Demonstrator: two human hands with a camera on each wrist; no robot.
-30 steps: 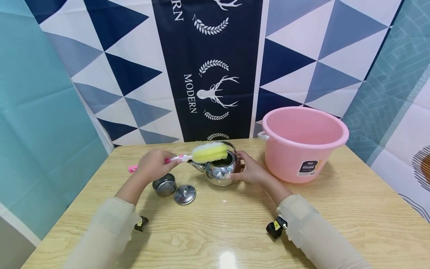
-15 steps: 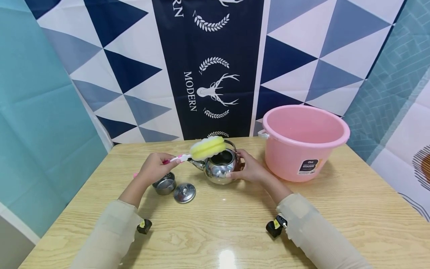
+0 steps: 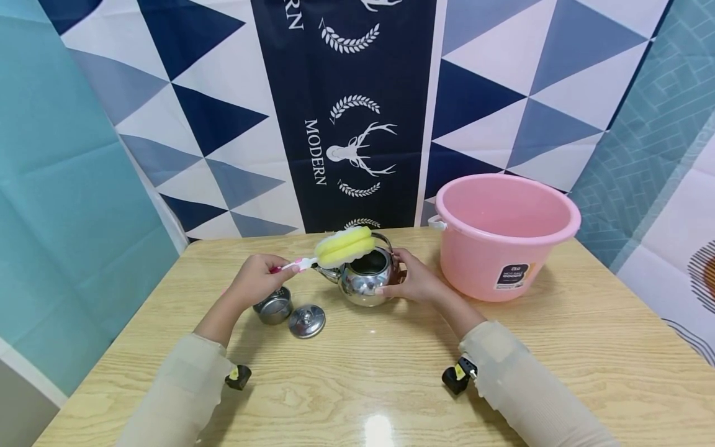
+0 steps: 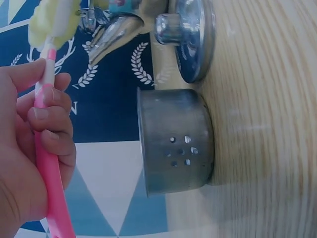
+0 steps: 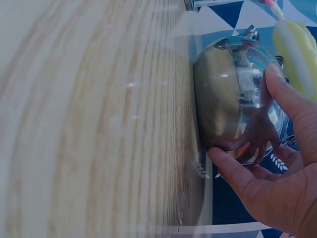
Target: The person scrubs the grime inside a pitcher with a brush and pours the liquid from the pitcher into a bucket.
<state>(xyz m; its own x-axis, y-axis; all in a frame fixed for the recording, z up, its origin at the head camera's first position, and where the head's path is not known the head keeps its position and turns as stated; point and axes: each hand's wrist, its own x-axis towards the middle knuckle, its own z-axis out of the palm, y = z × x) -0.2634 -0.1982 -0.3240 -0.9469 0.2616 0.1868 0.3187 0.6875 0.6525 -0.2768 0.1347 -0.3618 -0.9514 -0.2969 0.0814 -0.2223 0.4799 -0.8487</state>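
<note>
My left hand (image 3: 258, 277) grips the pink-and-white handle of a sponge bottle brush (image 3: 345, 246), fingers wrapped round it in the left wrist view. The brush's yellow-and-white sponge head hangs above the spout side of a shiny steel teapot (image 3: 364, 289). With its lid off, the teapot shows a dark round opening. My right hand (image 3: 416, 278) holds the teapot's right side, thumb and fingers spread round the belly in the right wrist view. Below my left hand, a steel strainer cup (image 4: 173, 141) with small holes stands beside the round, knobbed lid (image 3: 307, 321) on the table.
A large pink bucket (image 3: 503, 267) stands at the right rear of the wooden table (image 3: 357, 372), close to my right hand. A patterned curtain (image 3: 223, 124) hangs behind the table's back edge. Small black devices are strapped at both wrists.
Over the first half second the brush head rises slightly and tilts up, uncovering more of the teapot's opening. Since then both hands have hardly moved; the right keeps its hold.
</note>
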